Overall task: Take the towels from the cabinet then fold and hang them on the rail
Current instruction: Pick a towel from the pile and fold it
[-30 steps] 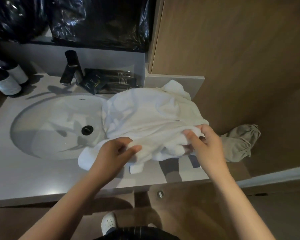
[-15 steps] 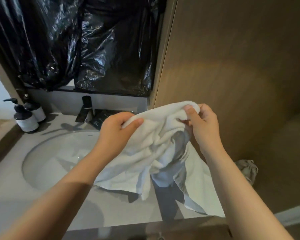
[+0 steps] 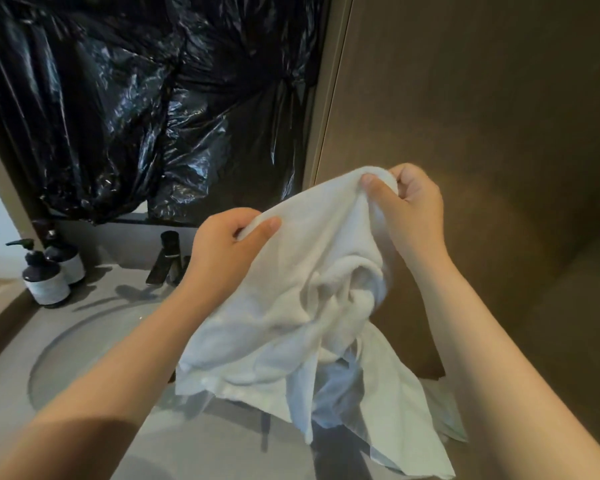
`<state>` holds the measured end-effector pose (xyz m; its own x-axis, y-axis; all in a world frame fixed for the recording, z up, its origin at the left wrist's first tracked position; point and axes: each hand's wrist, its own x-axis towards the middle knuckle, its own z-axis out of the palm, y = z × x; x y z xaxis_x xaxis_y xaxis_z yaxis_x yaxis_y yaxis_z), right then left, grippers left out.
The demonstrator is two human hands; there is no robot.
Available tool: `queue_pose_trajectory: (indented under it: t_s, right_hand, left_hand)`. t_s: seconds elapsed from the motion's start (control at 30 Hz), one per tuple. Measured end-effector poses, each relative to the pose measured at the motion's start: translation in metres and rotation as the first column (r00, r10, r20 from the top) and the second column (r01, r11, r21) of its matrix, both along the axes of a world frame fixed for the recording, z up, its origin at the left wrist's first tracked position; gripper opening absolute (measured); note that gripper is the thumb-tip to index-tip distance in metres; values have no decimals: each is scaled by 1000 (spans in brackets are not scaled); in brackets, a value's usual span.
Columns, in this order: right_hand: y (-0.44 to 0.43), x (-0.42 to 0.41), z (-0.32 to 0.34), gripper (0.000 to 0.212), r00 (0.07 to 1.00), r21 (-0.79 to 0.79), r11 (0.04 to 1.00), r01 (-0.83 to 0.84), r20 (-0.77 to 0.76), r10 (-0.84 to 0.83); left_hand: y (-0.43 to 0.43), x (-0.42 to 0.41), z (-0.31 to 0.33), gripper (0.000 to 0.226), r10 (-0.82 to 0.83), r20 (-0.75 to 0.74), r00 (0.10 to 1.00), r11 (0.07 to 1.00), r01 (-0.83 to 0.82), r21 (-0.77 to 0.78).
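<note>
The left hand (image 3: 227, 242) and right hand (image 3: 407, 202) each pinch the top edge of 1 crumpled white towel (image 3: 302, 323) above the bench (image 3: 84, 427). Judging by this, folding has barely begun; hanging remains, and no rail is visible.

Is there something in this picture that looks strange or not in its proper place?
Crumpled black plastic covers the wall above the sink, where one expects a mirror. The white towel, held by the left hand and right hand, hangs twisted and bunched.

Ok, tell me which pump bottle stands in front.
The left bottle, with its pump spout pointing left; it partly hides the other bottle, which stands behind it and to its right.
</note>
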<state>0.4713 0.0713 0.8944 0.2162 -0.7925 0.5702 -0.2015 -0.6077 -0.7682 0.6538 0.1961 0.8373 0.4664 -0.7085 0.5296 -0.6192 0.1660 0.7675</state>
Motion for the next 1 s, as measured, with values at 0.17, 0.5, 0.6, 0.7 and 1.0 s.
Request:
queue_pose_trajectory:
  t_s: [0.17,0.5,0.6,0.7,1.0]
  right_hand:
    - [-6,-2,25,24,1000,-97,995,6,-8,-7]
    - [-20,-8,95,25,997,-256,965,57,61,-43]
    - [-22,-10,108,26,995,-352,932,93,57,-78]
    - [-17,-16,114,24,985,-588,790,174,110,-134]
    - [-54,-43,28,38,570,33,999,11,-821,21]
  left_hand:
    - [-7,-1,16,31,-22,-7,1000,998,22,-60]
    - [-21,-9,50,39,-23,22,999,992,26,-120]
    - [-25,-11,61,45,-7,29,1000,989,11,-145]
    - [-26,-14,68,48,-13,33,999,984,19,-178]
    - [-23,-7,15,47,26,89,996,999,-30,43]
